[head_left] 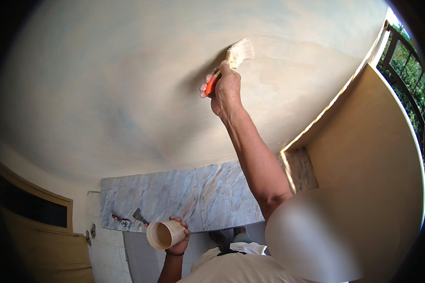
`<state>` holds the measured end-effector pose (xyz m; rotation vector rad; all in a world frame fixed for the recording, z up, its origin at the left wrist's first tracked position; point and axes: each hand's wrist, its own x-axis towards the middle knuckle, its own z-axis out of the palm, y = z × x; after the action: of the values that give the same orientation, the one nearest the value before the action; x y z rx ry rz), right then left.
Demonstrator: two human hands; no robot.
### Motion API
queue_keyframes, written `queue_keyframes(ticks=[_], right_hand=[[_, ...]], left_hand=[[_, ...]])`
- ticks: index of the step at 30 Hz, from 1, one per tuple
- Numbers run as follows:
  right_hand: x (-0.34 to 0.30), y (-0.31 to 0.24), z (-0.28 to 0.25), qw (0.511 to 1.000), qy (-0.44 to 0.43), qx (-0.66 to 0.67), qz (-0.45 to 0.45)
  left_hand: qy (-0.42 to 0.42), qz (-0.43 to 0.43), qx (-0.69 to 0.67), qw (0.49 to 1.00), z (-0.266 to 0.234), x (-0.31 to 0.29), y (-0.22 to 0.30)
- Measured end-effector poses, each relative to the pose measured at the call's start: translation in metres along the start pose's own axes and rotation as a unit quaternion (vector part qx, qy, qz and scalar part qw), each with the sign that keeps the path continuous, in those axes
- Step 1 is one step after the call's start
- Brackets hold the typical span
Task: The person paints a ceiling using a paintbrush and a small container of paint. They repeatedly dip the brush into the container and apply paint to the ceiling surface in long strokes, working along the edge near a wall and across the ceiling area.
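Note:
My right hand [226, 87] is stretched up in front of the wall, closed around the orange handle of a paintbrush [241, 51]. The brush's pale bristles fan out to the right and appear to touch the wall [127, 89], which is cream with bluish, cloudy patches. Lower down, my left hand [180, 240] holds a pale plastic cup [174, 232] from its right side. The cup is tilted, its mouth facing me and to the left. Its inside looks beige, and I cannot tell how much it contains.
Below the wall runs a marbled grey slab [170, 195]. A scraper [139, 216] and a red-and-black handled tool [120, 219] lie near its left front edge. A wooden door [47, 245] stands at the lower left. At right are a side wall [368, 155] and a metal railing [406, 63].

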<state>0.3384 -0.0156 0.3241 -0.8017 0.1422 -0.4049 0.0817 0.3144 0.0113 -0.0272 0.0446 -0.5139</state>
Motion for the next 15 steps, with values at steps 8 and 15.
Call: queue_keyframes(ticks=[8,15], right_hand=[[-0.049,-0.036,-0.05,0.996,-0.024,0.056,-0.06],[0.011,-0.06,-0.028,0.996,0.06,0.04,-0.058]], left_hand=[[0.012,0.004,-0.017,1.0,0.007,-0.007,-0.045],[0.027,-0.01,-0.053,0.998,-0.008,-0.022,-0.05]])
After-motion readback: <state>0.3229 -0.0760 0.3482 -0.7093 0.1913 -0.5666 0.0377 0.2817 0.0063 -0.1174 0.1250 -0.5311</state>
